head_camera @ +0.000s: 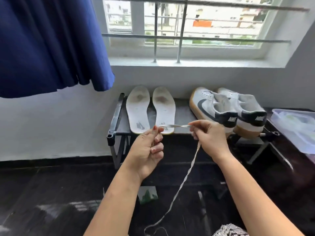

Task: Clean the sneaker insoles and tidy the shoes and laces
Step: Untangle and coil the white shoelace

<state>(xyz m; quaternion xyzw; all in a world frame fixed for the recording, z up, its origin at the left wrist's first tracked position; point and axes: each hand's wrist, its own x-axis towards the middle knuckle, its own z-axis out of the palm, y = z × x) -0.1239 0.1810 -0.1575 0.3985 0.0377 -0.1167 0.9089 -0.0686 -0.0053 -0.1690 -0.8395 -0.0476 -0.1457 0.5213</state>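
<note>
A white shoelace (pixel 185 176) is stretched between my two hands in front of the rack. My left hand (pixel 147 150) pinches one end, looped around a fingertip. My right hand (pixel 208 137) pinches the lace a short way along, and the rest hangs down to the dark floor. Two white insoles (pixel 138 108) (pixel 164 108) with grey stains at the toe lie side by side on the black shoe rack (pixel 117 114). A pair of white sneakers (pixel 213 106) (pixel 247 109) with gum soles and dark heels stands to their right, heels toward me.
A blue curtain (pixel 51 41) hangs at the upper left. A barred window (pixel 179 28) with a white sill is behind the rack. A clear plastic container (pixel 296 128) sits at the right. A small green and white packet (pixel 147 195) lies on the dark floor.
</note>
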